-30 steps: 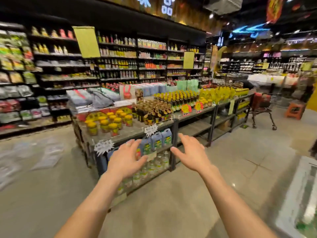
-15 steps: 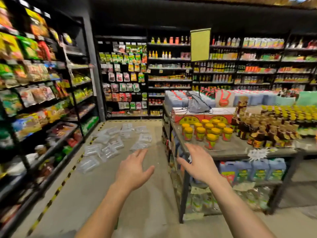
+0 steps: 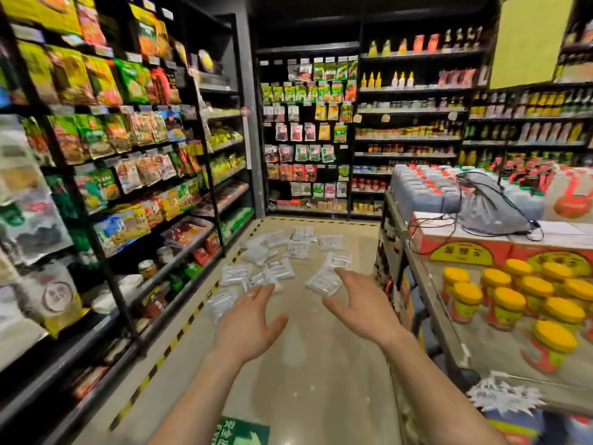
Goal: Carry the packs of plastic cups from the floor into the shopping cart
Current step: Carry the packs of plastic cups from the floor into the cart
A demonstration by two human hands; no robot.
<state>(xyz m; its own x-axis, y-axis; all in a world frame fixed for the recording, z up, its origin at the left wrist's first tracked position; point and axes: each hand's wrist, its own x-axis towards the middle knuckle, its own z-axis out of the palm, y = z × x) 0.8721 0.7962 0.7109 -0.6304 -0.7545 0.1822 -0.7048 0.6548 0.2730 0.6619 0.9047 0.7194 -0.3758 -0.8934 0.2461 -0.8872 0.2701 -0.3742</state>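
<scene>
Supermarket aisle: glossy beige floor [image 3: 305, 380], black stocked shelves [image 3: 128, 155] at nine and twelve o'clock. Roughly fifteen clear flat packs of plastic cups [image 3: 324, 282] lie scattered on the floor at twelve o'clock; blur prevents an exact count. The left hand [image 3: 248, 319] and right hand [image 3: 362, 311] are held apart, empty, fingers spread. About ten yellow-lidded jars [image 3: 508, 303] stand on a grey tabletop [image 3: 494, 351] at three o'clock.

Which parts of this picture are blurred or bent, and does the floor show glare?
Head view: the snack shelves and the yellow-lidded jars at the edges are smeared; shelf posts bow outward; the left hand, the right hand and the packs of plastic cups are sharper; the floor has only faint sheen.
</scene>
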